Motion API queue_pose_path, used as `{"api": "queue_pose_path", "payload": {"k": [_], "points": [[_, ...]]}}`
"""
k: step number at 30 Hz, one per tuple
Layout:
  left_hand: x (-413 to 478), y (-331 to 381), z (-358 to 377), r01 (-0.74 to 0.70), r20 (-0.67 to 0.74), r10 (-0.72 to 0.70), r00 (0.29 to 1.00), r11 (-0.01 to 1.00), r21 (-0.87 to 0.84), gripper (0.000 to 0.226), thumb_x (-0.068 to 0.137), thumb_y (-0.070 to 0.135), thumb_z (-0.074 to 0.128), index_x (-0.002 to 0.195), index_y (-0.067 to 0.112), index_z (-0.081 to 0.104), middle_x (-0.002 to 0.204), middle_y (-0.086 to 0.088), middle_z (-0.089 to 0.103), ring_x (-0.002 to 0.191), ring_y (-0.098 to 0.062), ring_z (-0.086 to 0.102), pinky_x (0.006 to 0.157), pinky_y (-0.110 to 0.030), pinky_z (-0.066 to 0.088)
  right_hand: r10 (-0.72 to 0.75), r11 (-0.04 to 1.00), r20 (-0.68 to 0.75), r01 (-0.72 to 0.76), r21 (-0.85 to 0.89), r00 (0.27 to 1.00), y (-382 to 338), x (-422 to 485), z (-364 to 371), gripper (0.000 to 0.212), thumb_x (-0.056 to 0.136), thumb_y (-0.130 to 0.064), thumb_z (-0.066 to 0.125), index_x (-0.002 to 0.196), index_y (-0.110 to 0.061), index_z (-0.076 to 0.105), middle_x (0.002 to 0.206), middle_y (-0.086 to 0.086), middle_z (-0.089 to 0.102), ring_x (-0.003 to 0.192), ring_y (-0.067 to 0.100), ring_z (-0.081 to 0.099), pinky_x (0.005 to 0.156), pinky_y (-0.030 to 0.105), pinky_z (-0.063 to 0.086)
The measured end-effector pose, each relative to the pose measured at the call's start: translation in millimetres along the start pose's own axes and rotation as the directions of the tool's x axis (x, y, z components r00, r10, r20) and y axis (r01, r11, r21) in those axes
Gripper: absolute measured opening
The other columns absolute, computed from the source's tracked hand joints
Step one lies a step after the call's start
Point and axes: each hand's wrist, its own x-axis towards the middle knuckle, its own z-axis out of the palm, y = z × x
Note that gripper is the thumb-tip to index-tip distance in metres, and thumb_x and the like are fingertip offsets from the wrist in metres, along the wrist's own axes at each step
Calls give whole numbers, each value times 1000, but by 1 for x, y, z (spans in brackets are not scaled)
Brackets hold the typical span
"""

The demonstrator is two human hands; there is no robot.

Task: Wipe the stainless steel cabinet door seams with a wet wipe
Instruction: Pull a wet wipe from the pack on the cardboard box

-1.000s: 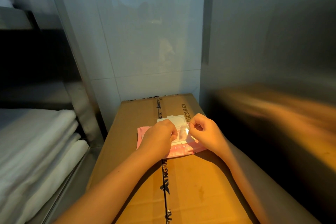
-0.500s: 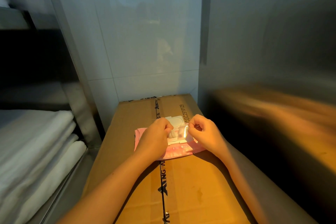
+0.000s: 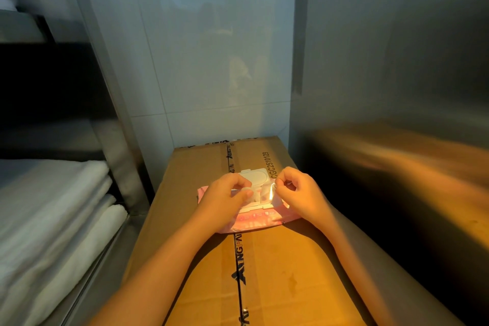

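Observation:
A pink wet wipe pack (image 3: 260,219) lies on a cardboard box (image 3: 277,272), its white flip lid (image 3: 255,174) standing open toward the wall. My left hand (image 3: 225,201) rests on the pack's left half, with thumb and fingers pinching something white at the opening. My right hand (image 3: 299,193) pinches the shiny clear seal sticker (image 3: 270,192), peeled up from the pack's opening. The stainless steel cabinet (image 3: 397,74) rises on the right, with a vertical seam (image 3: 300,34) at its left edge.
A steel shelf unit on the left holds folded white towels (image 3: 53,206); its upright post (image 3: 113,114) stands beside the box. White tiled wall (image 3: 206,47) is behind the box. The cabinet face reflects the box.
The white lid has been flipped fully open again toward the wall. My right hand keeps pinching the seal sticker; my left fingers have shifted to the opening.

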Motion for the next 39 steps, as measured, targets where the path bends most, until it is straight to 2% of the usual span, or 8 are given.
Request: {"api": "queue_pose_path", "payload": {"k": [6, 14, 19, 21, 23, 26, 32, 39], "points": [[-2, 2, -8, -112, -212, 70, 975, 974, -197, 18, 90, 12, 57, 79, 26, 59, 88, 10, 61, 87, -6, 58, 77, -26, 50, -8, 1000, 4, 8, -17, 1000, 0, -1, 0, 21, 88, -9, 56, 70, -21, 52, 76, -7, 52, 74, 11, 52, 57, 2, 41], [-6, -3, -18, -170, -395, -8, 919, 894, -414, 20, 90, 11, 57, 81, 28, 63, 78, 14, 64, 76, 10, 58, 58, -7, 47, -41, 991, 76, 51, -126, 996, -3, 1, 9, 20, 90, -22, 55, 73, -30, 50, 81, -18, 51, 80, 7, 53, 56, 1, 42], [-7, -2, -20, -166, -432, -39, 901, 889, -427, 20, 90, 13, 58, 81, 31, 61, 84, 16, 61, 76, 14, 57, 55, -5, 45, -83, 976, 158, 112, -187, 984, -5, 3, 18, 21, 91, -27, 53, 73, -35, 49, 82, -23, 48, 86, 6, 51, 76, 11, 43], [-8, -3, -20, -159, -434, -56, 899, 882, -444, 20, 90, 13, 57, 81, 31, 61, 83, 17, 61, 75, 12, 57, 57, -8, 48, -120, 960, 194, 164, -226, 974, -5, 2, 21, 18, 91, -28, 52, 75, -37, 50, 82, -26, 46, 89, 5, 50, 77, 13, 44], [-9, -3, -20, -155, -434, -70, 898, 874, -460, 21, 90, 13, 57, 82, 32, 60, 84, 17, 61, 76, 5, 59, 57, -9, 48, -147, 936, 253, 217, -279, 956, -6, 2, 22, 10, 91, -29, 50, 84, -35, 56, 86, -25, 46, 94, 4, 48, 80, 14, 44], [-9, -2, -20, -157, -443, -81, 893, 866, -474, 22, 91, 11, 56, 82, 31, 59, 86, 15, 60, 80, -1, 58, 54, -7, 46, -154, 899, 327, 270, -345, 932, -6, 1, 24, 21, 91, -32, 46, 100, -32, 65, 100, -21, 45, 102, 3, 43, 88, 16, 39], [-9, -2, -20, -146, -444, -100, 890, 862, -486, 23, 91, 9, 56, 82, 31, 58, 87, 15, 59, 79, 0, 58, 52, -7, 45, -146, 870, 395, 308, -385, 907, -8, -1, 22, 28, 93, -35, 43, 111, -35, 64, 102, -18, 41, 102, 3, 37, 87, 16, 34], [-13, 3, -18, -142, -414, -83, 907, 863, -485, 20, 88, 7, 60, 83, 27, 59, 86, 10, 62, 78, 4, 61, 60, -12, 50, -107, 910, 412, 256, -325, 905, -11, -3, 19, 24, 94, -31, 44, 104, -35, 65, 103, -14, 46, 104, 5, 41, 92, 21, 38]]}}
